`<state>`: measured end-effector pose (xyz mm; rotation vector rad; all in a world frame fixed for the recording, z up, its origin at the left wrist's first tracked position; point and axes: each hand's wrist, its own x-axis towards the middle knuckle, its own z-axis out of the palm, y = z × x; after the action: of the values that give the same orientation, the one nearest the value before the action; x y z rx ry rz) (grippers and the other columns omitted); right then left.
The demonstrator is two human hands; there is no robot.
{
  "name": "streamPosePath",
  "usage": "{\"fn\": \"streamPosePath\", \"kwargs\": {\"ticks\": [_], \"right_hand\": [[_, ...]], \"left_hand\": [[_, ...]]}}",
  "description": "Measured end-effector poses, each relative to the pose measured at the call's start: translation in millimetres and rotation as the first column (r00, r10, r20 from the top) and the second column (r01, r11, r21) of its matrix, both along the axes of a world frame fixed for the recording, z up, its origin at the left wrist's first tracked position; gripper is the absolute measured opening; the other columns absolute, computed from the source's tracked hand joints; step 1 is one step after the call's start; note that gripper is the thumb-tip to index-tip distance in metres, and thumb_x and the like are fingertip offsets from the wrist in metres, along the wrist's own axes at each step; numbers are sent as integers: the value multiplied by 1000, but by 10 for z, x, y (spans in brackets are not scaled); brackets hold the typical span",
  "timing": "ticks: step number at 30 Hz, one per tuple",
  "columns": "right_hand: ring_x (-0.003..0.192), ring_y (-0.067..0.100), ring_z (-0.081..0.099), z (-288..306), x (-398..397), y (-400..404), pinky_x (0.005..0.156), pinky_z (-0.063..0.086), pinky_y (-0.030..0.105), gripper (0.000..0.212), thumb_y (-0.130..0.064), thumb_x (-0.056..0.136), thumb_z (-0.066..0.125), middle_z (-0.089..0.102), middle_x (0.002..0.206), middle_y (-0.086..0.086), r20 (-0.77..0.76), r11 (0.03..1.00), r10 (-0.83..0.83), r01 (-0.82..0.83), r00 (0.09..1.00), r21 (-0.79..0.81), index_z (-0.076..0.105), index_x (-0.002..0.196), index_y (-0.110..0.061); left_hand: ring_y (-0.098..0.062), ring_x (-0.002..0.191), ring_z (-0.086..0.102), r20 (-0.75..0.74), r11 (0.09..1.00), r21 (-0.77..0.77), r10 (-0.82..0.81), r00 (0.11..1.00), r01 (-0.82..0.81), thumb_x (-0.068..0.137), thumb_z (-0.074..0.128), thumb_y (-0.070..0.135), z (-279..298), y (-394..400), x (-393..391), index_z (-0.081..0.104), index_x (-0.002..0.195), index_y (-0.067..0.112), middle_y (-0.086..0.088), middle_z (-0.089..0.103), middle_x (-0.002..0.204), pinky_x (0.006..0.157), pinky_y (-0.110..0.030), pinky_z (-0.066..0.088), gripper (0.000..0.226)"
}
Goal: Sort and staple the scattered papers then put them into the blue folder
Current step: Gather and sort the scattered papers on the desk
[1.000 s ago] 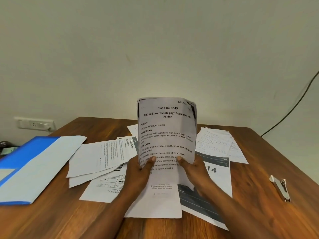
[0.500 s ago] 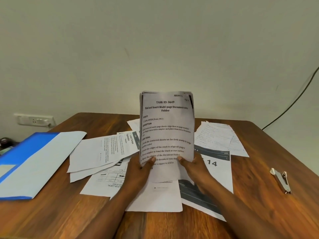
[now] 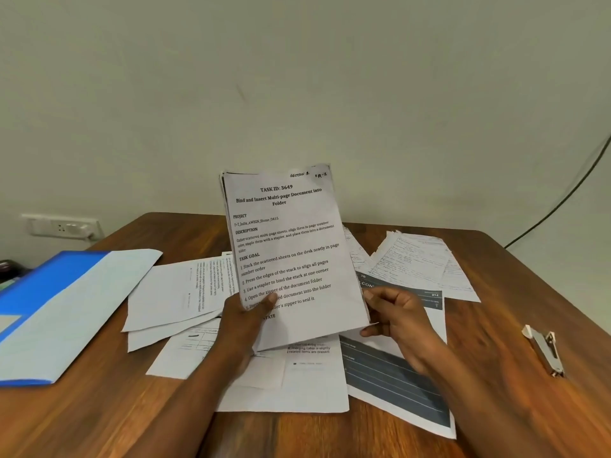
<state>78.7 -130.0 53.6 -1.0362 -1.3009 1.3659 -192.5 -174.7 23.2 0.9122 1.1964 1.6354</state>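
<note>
Person holds a stack of papers [image 3: 291,256] upright above the wooden table [image 3: 99,418], tilted slightly so its top leans left. Top sheet reads "TASK ID: 3649", with handwritten "SECTION 1" near the top right corner. Several page edges show along the stack's left side.

Left hand [image 3: 244,319] grips the stack's lower left corner, thumb pressed on the printed face, fingers behind. Right hand [image 3: 393,312] sits at the lower right edge with fingers curled; it looks like it's pinching the back sheets, but the contact is partly hidden by the paper, so not certain.

Loose sheets [image 3: 178,292] lie scattered on the table under and around the hands: plain printed pages overlapping to the left, a white sheet [image 3: 297,381] directly below the stack, a dark grey-banded page [image 3: 396,385] under the right forearm, and handwritten pages [image 3: 420,262] fanned out at the far right.

Blue folder [image 3: 56,312] lies flat at the table's left edge, partly cut off by the frame, just beside the leftmost loose sheets. Stapler [image 3: 545,350], metal, lies on bare wood at the right, well apart from the papers and hands.

Wall socket [image 3: 62,226] on the left wall; a dark cable [image 3: 562,200] runs down the wall on the right.
</note>
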Motion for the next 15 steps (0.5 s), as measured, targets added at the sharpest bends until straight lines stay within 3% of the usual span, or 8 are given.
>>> {"fn": "streamPosePath", "kwargs": {"ticks": [4,7,11,15], "right_hand": [[84,37,73,-26,-4,-53,60,64,36,32,-24,82,78,77,103,20,30,999,36,-37,999,26,77,109,-5],[84,39,77,-88,0,-57,59,64,33,30,-9,84,80,80,103,14,66,998,34,-37,997,45,73,113,-4],[82,38,77,-160,-19,-39,60,65,34,32,-3,86,78,80,99,13,42,999,-22,21,999,43,72,116,-10],[94,28,78,-176,-54,-11,66,66,40,30,-7,89,75,80,104,6,-1,998,-49,49,999,49,71,118,-17]], "left_hand": [[-29,116,72,44,1000,1,-23,999,23,95,72,8,-54,-13,0,66,132,11,-9,77,122,104,-56,54,38],[-29,111,75,71,999,-17,-41,997,43,95,72,8,-58,-34,17,69,125,13,-8,79,117,94,-51,60,31],[-26,107,76,117,997,-13,-76,990,78,94,73,7,-48,-49,27,67,128,14,-7,79,117,76,-39,65,35],[-28,114,74,140,989,-8,-148,979,151,92,72,5,-4,-69,53,64,134,11,-9,77,123,91,-46,63,43]]}}
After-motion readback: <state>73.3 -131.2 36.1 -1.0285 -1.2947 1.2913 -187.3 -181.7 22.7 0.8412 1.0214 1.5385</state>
